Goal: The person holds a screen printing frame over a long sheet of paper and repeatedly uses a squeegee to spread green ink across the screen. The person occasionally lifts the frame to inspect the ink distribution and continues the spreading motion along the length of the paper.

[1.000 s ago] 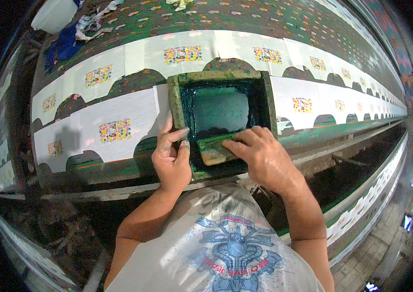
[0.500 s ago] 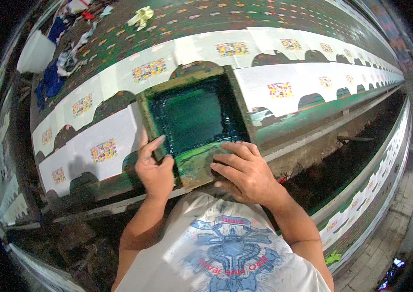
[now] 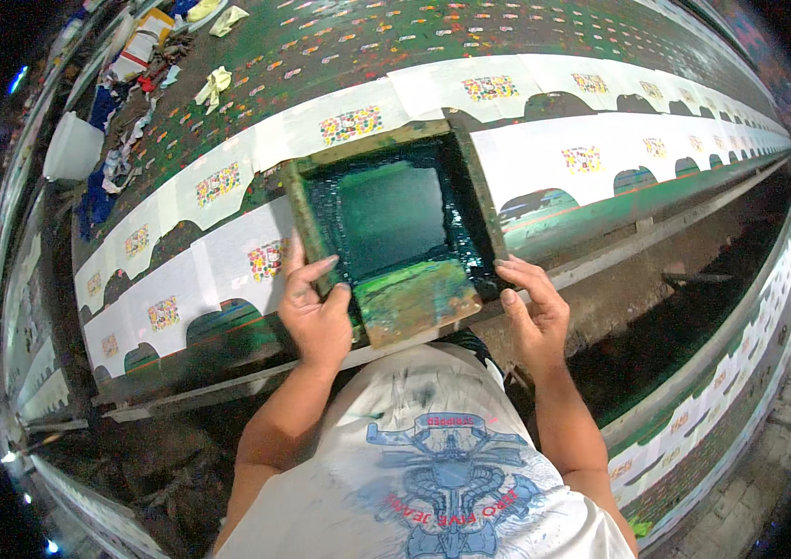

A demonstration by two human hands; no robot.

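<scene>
A wooden-sided screen printing frame [image 3: 297, 200], with dark green ink inside it, is held in front of me over the near row of white pieces. A flat board [image 3: 419, 303], smeared green and brown, leans on the frame's near side with its upper edge in the ink. My left hand [image 3: 316, 312] grips the left side, its thumb and fingers around the rim. At the near right corner, my right hand [image 3: 537, 312] pinches the rim between thumb and fingers. Whether the frame's underside touches the table is hidden.
Two rows of white pieces [image 3: 530, 154] with colourful prints run along the long green-stained table [image 3: 544, 238]. Yellow rags [image 3: 213, 87], blue cloth [image 3: 97, 177] and a white container [image 3: 74, 147] lie at the far left. A rail [image 3: 619, 256] edges the table near me.
My right hand has left the board and now holds the frame's right corner. The frame has shifted left relative to the printed pieces. The view has turned slightly; my left hand keeps its grip.
</scene>
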